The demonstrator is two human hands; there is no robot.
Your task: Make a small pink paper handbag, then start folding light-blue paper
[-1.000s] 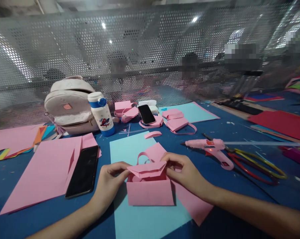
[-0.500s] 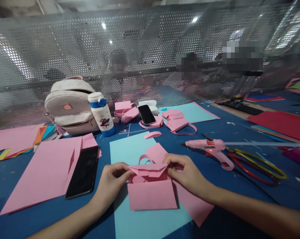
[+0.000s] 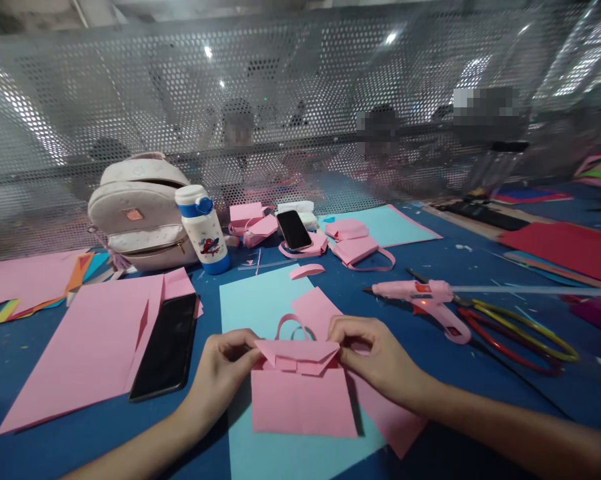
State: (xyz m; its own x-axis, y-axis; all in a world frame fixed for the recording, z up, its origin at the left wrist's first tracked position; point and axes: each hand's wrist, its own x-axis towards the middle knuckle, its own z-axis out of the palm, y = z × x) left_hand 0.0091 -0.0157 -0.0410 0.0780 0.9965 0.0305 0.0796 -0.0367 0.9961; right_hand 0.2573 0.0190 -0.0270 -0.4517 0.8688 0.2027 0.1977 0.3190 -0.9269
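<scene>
The left hand (image 3: 224, 369) and the right hand (image 3: 376, 357) are each pinching one top corner of the pink paper bag (image 3: 303, 403), fingers closed narrowly on the flap (image 3: 297, 353). The bag is lying on the light blue sheet (image 3: 260, 300), directly in front of the person.

Compared with one second ago, the flap is now lying lower and is covering the opening that was showing then. The bag front is also lying flatter and nearer the camera. Judged from this, the flap is being closed down over the front panel. The handle loop (image 3: 289, 326) is standing up behind the flap.

A loose pink piece (image 3: 393, 421) is lying partly under the bag and the right wrist. A black phone (image 3: 166, 348) is resting on a large pink sheet (image 3: 85, 347) just left of the left hand. A glue gun (image 3: 420, 297) and scissors (image 3: 523, 331) are lying to the right, apart from the hands.

Farther off, a bottle (image 3: 203, 230), a backpack (image 3: 135, 210), a propped phone (image 3: 293, 230) and more pink bags (image 3: 354, 247) are standing along the mesh screen (image 3: 280, 100). Nothing is blocking the hands.
</scene>
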